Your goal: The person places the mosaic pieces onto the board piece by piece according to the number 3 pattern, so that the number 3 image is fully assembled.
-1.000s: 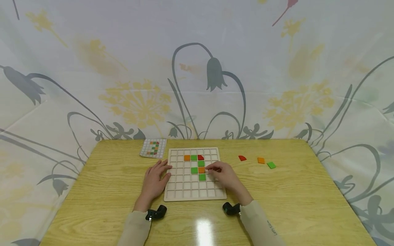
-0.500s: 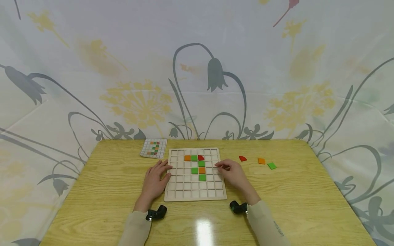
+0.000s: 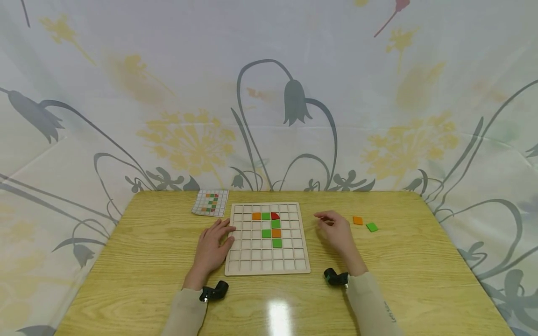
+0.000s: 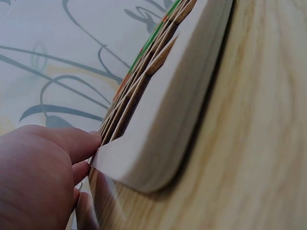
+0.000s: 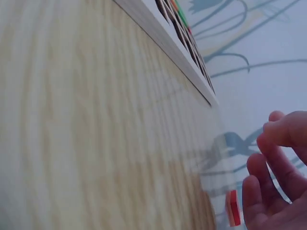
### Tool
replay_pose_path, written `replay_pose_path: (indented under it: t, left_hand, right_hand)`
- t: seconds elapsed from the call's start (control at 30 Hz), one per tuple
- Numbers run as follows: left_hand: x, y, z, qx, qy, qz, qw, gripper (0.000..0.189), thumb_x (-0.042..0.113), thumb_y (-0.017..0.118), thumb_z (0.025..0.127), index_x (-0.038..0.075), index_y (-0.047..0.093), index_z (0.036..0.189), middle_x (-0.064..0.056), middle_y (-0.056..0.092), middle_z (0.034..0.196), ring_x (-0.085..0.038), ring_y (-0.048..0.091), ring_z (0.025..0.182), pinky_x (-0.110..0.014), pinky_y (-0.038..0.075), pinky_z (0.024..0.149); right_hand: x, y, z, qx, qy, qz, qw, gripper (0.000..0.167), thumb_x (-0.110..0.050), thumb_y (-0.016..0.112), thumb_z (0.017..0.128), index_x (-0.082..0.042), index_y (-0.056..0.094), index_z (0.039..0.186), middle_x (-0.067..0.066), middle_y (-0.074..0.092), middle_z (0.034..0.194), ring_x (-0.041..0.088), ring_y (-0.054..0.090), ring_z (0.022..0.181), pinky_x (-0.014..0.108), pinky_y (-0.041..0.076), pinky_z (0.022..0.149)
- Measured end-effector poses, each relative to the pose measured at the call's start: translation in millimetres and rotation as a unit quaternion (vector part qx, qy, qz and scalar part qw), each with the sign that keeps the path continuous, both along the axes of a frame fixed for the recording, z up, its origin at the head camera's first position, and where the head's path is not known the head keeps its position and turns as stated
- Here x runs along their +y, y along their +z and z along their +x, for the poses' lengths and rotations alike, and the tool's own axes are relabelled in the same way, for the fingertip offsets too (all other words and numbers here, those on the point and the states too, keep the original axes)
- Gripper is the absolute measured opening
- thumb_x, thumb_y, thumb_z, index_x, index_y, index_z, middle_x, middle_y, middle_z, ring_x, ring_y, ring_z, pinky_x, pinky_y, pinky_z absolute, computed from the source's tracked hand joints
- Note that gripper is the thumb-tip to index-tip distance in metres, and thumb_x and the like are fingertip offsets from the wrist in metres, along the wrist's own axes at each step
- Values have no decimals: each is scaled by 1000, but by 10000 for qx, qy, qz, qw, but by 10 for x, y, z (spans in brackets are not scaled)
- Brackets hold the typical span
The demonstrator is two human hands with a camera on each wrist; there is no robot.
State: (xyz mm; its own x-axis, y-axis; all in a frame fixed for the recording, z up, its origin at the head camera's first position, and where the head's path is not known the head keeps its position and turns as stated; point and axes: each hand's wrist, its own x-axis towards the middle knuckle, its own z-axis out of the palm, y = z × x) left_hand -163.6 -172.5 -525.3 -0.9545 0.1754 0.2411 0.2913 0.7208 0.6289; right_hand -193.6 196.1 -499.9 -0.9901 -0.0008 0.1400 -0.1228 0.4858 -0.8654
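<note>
A pale wooden grid board (image 3: 248, 267) lies mid-table with orange, green and red flat pieces set in its cells. My left hand (image 3: 212, 247) rests at the board's left edge, fingers extended; in the left wrist view its thumb (image 4: 76, 143) touches the board's corner. My right hand (image 3: 337, 233) is off the board to the right, above the table, fingers loosely bent and holding nothing. A red piece (image 5: 233, 208) shows just past its fingers in the right wrist view; in the head view the hand hides it. An orange square (image 3: 357, 220) and a green square (image 3: 371, 227) lie farther right.
A paper card (image 3: 210, 202) printed with a grid of coloured squares lies behind the board's left corner. Flower-patterned cloth (image 3: 269, 116) hangs along the table's back edge. Black wrist cameras (image 3: 215, 291) sit below both hands.
My right hand has moved right, from beside the board's orange piece to off the board, and now covers the loose red piece. My left hand stays put.
</note>
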Motion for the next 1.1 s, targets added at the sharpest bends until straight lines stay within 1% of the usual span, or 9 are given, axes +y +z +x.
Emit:
replay_pose_path:
  t: [0.1, 0.23, 0.33, 0.43, 0.57, 0.7, 0.77, 0.9, 1.1]
  left_hand:
    - [3, 1, 1, 16, 0, -7, 10000, 30, 17, 63, 99, 10, 67, 127, -11, 48, 150, -35, 32, 144, -64, 17, 113]
    - [6, 5, 2, 44, 5, -6, 10000, 29, 17, 63, 98, 10, 68, 126, -11, 49, 149, -35, 33, 144, -64, 17, 112]
    - [9, 3, 1, 57, 11, -25, 10000, 29, 17, 64, 98, 9, 68, 126, -11, 49, 149, -35, 33, 144, -64, 18, 112]
    - [12, 5, 6, 73, 12, -35, 10000, 29, 17, 64, 98, 9, 68, 126, -12, 49, 149, -36, 33, 143, -64, 18, 111]
    - [15, 8, 8, 70, 2, 2, 10000, 29, 16, 63, 98, 9, 68, 126, -12, 49, 149, -36, 33, 143, -64, 18, 112]
    - [15, 5, 2, 54, 17, 18, 10000, 29, 16, 63, 98, 9, 68, 126, -11, 49, 149, -35, 33, 144, -64, 18, 112]
    - [15, 3, -1, 50, 29, 12, 10000, 29, 16, 63, 98, 10, 68, 126, -11, 49, 149, -35, 33, 144, -64, 18, 112]
    - [21, 5, 3, 51, 21, 29, 10000, 29, 16, 63, 98, 10, 68, 126, -11, 49, 149, -35, 33, 144, -64, 18, 112]
    - [21, 15, 15, 34, 16, 50, 10000, 29, 15, 63, 98, 9, 67, 126, -12, 49, 149, -36, 32, 144, -64, 17, 112]
  right_hand:
    - [67, 25, -28, -133, -335, -8, 9994, 23, -2, 61, 98, 2, 70, 118, 20, 63, 118, 33, 58, 102, 44, 49, 88]
    - [170, 16, -71, -274, -651, 12, 9975, 25, -4, 59, 99, 0, 69, 122, 20, 59, 128, 35, 58, 106, 36, 50, 79]
    - [236, -16, -99, -325, -711, -16, 9969, 27, -3, 60, 98, 0, 68, 123, 21, 58, 131, 36, 60, 105, 27, 48, 68]
    - [277, -46, -116, -343, -670, 26, 9972, 29, -1, 60, 97, 2, 68, 124, 24, 59, 130, 37, 60, 105, 23, 49, 69]
    - [314, -90, -133, -514, -631, 79, 9966, 31, 0, 60, 96, 1, 67, 126, 25, 58, 132, 37, 59, 108, 34, 52, 81]
    - [339, -126, -157, -654, -509, 86, 9965, 33, -1, 60, 95, 1, 66, 128, 24, 56, 136, 39, 56, 116, 47, 50, 92]
    - [346, -134, -167, -659, -460, 124, 9967, 34, -1, 61, 95, 1, 65, 129, 25, 55, 137, 40, 55, 120, 51, 48, 95]
    - [360, -150, -176, -561, -421, 310, 9971, 36, 1, 61, 95, 2, 64, 130, 27, 55, 135, 42, 54, 120, 53, 48, 96]
    - [356, -162, -170, -300, -346, 760, 9961, 32, 2, 64, 94, 3, 66, 126, 27, 58, 129, 41, 59, 109, 51, 51, 88]
